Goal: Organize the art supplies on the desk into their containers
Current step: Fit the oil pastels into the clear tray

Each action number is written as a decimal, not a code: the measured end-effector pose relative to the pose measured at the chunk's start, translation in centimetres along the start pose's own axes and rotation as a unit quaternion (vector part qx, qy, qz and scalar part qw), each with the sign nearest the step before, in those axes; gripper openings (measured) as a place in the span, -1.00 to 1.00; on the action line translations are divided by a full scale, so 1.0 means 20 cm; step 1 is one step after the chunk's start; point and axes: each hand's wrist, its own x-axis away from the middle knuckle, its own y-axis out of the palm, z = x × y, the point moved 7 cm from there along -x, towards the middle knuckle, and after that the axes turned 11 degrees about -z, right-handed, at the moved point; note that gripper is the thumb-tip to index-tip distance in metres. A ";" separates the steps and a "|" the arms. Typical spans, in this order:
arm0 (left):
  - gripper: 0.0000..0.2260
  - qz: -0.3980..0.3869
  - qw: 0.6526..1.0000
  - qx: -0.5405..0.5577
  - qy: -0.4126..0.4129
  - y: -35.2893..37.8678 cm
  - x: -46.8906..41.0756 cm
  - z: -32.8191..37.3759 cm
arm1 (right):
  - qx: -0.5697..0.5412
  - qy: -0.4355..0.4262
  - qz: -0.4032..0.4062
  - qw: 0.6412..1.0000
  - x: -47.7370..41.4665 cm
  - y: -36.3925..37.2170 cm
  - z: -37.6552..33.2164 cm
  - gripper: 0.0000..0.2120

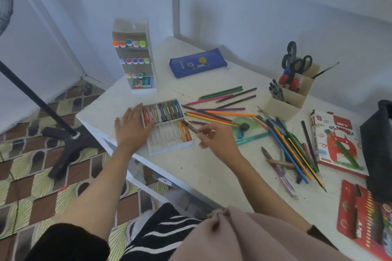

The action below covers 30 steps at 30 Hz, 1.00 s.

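A white oil pastel tray [167, 144] lies near the desk's left front edge, its far row full of pastels and its near row mostly bare. My left hand [132, 127] rests flat on the tray's left end. My right hand [214, 136] pinches a dark brown pastel [191, 127] just above the tray's right end, beside the yellow and orange pastels [185, 131]. Loose coloured pencils [220, 101] are scattered to the right of the tray.
A marker rack [135, 57] and a blue pencil case [197, 62] stand at the back. A beige holder [290, 99] with scissors sits at the right. An oil pastel box [337, 144], a red pencil box [364, 224], a green protractor [241, 123] and a black bin [379, 146] lie to the right.
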 end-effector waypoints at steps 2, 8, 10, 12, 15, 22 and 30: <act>-0.43 0.003 1.000 0.000 0.003 0.00 0.00 -0.01 | 0.012 0.024 -0.019 0.999 -0.07 0.11 -0.02 -0.81; -0.42 0.005 1.000 0.004 0.008 0.01 0.00 -0.01 | 0.114 0.009 0.000 0.993 -0.13 0.26 -0.06 -0.65; -0.41 0.007 1.000 0.009 0.011 0.01 0.00 -0.01 | 0.147 0.013 0.000 0.989 -0.13 0.28 -0.07 -0.67; -0.41 0.006 1.000 0.007 0.012 0.02 -0.01 -0.02 | 0.168 0.014 0.010 0.986 -0.13 0.28 -0.09 -0.75; -0.40 0.003 1.000 0.003 0.016 0.02 -0.02 -0.02 | 0.205 0.018 0.035 0.978 -0.10 0.33 -0.10 -0.83; -0.39 -0.007 0.999 0.020 0.029 0.02 -0.01 -0.01 | 0.345 -0.006 0.136 0.929 -0.02 0.42 -0.10 -0.84; -0.30 -0.033 0.998 0.014 0.045 0.03 -0.01 -0.01 | 0.231 0.107 0.264 0.930 0.33 0.21 0.10 -0.68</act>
